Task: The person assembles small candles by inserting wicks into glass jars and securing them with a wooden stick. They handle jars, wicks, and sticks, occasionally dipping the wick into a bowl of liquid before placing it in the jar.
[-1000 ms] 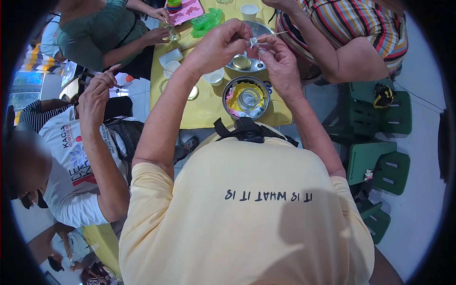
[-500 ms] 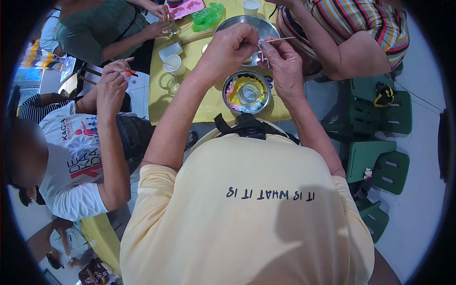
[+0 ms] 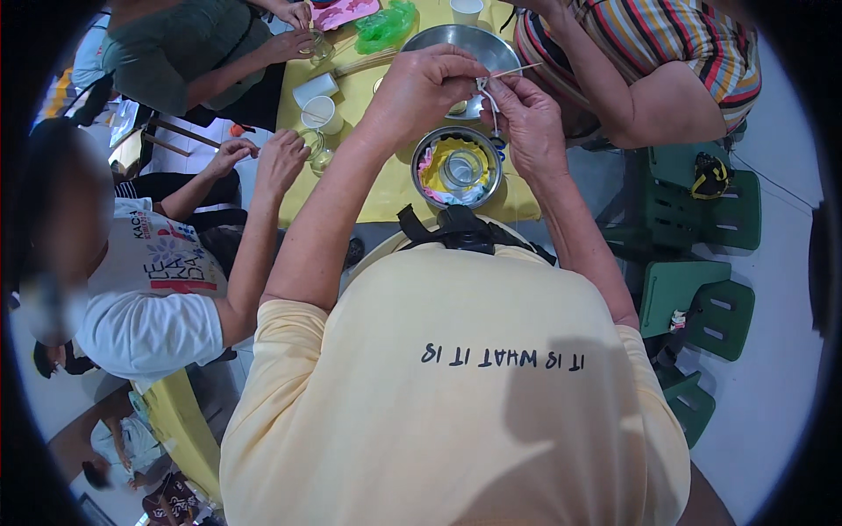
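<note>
My left hand (image 3: 430, 92) is closed in a pinch at one end of a thin wooden stick (image 3: 526, 67), whose tip points right. A white string (image 3: 492, 98) is looped at the stick and hangs from it. My right hand (image 3: 531, 123) pinches the string beside the stick, thumb and forefinger together. Both hands are raised over the table, fingertips almost touching. Below them stands a round metal bowl (image 3: 419, 195) with yellow, pink and blue pieces around a clear glass jar (image 3: 461, 167). A larger metal basin (image 3: 425, 39) lies partly hidden behind my left hand.
On the yellow-covered table (image 3: 368, 197) are a white paper cup (image 3: 321, 114), a tipped cup (image 3: 314, 89), a glass jar (image 3: 320, 158), a green plastic bag (image 3: 386, 26) and a pink mold (image 3: 346, 11). People sit left and across; green chairs (image 3: 684, 298) stand right.
My hands have shifted slightly, and the stick tip has risen a little. More of the white string shows. The person at left has leaned in, hands nearer the table.
</note>
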### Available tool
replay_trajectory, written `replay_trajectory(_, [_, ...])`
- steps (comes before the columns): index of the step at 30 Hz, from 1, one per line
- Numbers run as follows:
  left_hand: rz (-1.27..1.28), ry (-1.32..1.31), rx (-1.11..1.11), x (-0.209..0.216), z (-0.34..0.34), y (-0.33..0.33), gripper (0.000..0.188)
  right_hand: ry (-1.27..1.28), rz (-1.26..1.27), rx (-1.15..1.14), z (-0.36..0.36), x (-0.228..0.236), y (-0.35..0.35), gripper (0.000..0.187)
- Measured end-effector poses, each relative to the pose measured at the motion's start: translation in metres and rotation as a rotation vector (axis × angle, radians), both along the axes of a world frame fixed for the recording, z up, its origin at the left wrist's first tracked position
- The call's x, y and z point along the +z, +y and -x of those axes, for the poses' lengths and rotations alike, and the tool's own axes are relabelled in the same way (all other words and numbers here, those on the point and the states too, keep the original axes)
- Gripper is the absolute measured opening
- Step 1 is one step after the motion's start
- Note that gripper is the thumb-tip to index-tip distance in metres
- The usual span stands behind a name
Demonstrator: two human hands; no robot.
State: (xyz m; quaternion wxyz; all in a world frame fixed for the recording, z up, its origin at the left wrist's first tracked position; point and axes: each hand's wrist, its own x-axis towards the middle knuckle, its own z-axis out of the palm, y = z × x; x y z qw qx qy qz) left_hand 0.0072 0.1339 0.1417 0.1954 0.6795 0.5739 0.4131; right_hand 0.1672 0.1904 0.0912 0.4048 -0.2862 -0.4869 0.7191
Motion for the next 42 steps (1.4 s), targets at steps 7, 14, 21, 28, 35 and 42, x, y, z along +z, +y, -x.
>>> replay_trajectory(7, [-0.089,0.069,0.105,0.024,-0.012,-0.004,0.016,-0.098,-0.176,-0.163,-0.004,0.02,-0.002,0.017])
replay_trajectory(14, [0.0,-0.025,0.137,0.028,-0.01,0.002,0.015,-0.324,-0.731,-0.308,-0.011,0.034,-0.007,0.018])
replay_trajectory(21, [0.12,-0.01,0.165,0.037,-0.014,0.003,0.015,-0.198,-0.316,-0.108,-0.012,0.04,-0.007,0.015])
replay_trajectory(28, [0.213,-0.268,0.198,0.037,-0.015,0.006,0.014,-0.016,0.049,-0.012,-0.016,0.038,-0.009,0.015])
replay_trajectory(35, [0.206,-0.474,0.122,0.025,-0.014,0.01,0.014,-0.153,-0.079,0.017,-0.025,0.047,-0.008,0.023])
replay_trajectory(42, [0.062,-0.397,0.187,0.02,-0.027,0.006,0.013,-0.172,-0.178,-0.037,-0.023,0.038,-0.015,0.025])
